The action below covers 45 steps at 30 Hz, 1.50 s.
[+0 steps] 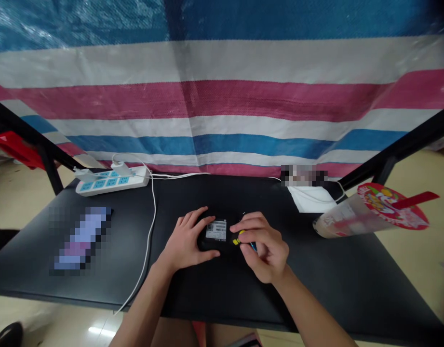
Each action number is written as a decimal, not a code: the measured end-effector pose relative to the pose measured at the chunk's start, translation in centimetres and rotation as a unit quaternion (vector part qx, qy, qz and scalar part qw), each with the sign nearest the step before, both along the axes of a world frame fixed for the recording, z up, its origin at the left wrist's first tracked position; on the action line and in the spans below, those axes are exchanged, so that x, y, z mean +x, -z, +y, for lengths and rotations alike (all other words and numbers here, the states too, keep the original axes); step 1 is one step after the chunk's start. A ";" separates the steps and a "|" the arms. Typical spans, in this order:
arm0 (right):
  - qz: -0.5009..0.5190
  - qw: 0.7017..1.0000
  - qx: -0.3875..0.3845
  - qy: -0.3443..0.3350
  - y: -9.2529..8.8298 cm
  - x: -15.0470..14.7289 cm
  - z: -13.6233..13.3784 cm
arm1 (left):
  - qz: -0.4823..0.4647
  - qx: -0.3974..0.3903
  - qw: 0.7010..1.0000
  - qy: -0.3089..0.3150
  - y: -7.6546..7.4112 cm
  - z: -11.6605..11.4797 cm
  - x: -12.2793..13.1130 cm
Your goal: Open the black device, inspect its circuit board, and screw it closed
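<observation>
A small dark device with a white printed label (216,230) lies on the black table between my hands. My left hand (185,239) rests at its left edge, fingers spread, with thumb and index finger around its near and far corners. My right hand (263,246) is just right of the device, its fingers pinched around a small tool with yellow (241,237) and blue parts. Part of that tool is hidden by the fingers, so its full shape cannot be made out.
A white power strip (113,181) with plugs stands at the back left, its cable running to the front edge. A blurred phone (83,238) lies at left. White tissue (312,199) and a sealed drink cup (352,217) with a red straw are at right.
</observation>
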State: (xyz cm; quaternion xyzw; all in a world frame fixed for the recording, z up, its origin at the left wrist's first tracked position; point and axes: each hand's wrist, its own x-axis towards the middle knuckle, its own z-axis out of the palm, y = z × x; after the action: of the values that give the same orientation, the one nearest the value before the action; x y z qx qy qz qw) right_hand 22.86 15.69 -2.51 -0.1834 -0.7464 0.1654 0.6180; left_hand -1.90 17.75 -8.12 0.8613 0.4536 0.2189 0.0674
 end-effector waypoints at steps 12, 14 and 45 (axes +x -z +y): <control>0.022 0.999 -0.017 -0.017 0.9 -1.2 -0.5 | 0.000 -0.006 1.000 0.001 0.1 0.0 -0.1; 0.012 1.000 -0.016 -0.019 0.6 -1.3 -0.5 | 0.001 -0.006 1.000 0.001 0.1 0.0 -0.1; 0.068 0.997 -0.038 -0.003 1.1 -0.9 -0.3 | 0.013 0.005 1.000 -0.005 0.2 -0.1 -0.1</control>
State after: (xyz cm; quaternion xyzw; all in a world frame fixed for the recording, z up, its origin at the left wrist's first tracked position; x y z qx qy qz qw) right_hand 22.00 15.39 -3.57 -0.1930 -0.6966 0.2078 0.6591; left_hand -2.00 17.69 -8.30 0.8622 0.4576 0.2100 0.0562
